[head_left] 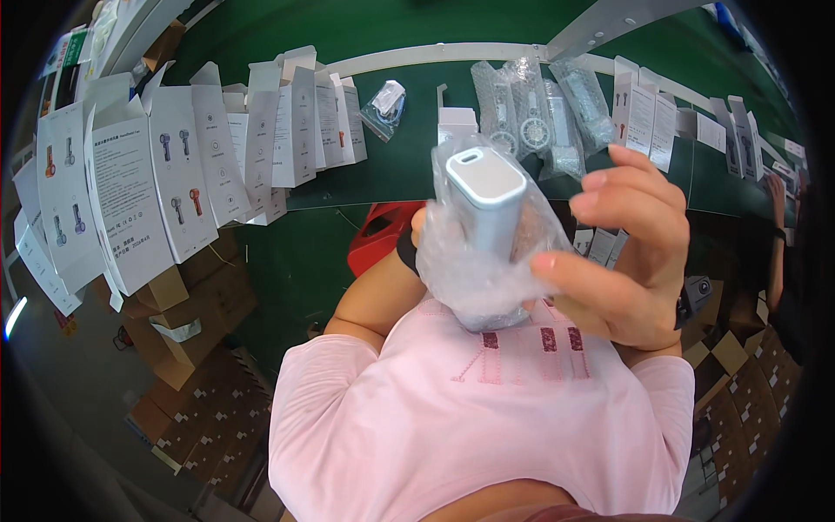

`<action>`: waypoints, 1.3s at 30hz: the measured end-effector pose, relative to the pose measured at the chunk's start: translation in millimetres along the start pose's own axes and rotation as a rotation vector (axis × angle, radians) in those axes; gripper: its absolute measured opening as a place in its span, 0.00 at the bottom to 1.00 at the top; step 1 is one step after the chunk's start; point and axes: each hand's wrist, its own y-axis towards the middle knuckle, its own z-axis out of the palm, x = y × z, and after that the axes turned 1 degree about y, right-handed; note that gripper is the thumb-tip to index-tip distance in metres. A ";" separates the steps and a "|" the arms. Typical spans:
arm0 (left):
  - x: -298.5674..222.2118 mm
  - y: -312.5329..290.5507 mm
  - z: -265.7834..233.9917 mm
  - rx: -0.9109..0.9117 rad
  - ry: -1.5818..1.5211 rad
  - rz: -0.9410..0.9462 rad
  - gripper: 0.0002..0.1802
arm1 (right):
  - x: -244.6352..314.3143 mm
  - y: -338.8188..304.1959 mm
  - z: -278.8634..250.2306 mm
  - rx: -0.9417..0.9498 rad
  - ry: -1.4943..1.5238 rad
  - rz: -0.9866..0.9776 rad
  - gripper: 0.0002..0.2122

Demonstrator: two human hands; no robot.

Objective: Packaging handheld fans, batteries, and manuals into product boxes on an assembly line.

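Note:
Close to my chest I hold a white handheld device (487, 204) with a rounded slot in its top, half inside a clear bubble-wrap bag (470, 270). My right hand (622, 252) grips the bag from the right, thumb pressed on its lower side and fingers curled above. My left hand (417, 228) is mostly hidden behind the bag and holds it from the left; only a bit of finger and the wrist with a dark band show.
A green work table (391, 165) holds a row of upright white cartons (174, 165) at the left, several bubble-wrapped devices (539, 113) at the back, and more white boxes (644, 109) at the right. A red bin (374, 235) and brown cardboard boxes (187, 304) sit below. Another person's arm (774, 252) is at the far right.

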 end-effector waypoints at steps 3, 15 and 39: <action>-8.8 14.4 -18.4 0.377 -0.788 -0.981 0.34 | -1.7 1.2 6.6 0.020 0.043 0.032 0.18; 25.8 15.1 5.5 0.100 -0.855 -0.296 0.23 | -24.1 -14.4 48.3 -0.237 1.185 0.560 0.53; 93.9 -29.1 -53.8 -0.331 0.448 -0.139 0.48 | -138.8 -15.1 29.0 -0.906 1.227 0.658 0.09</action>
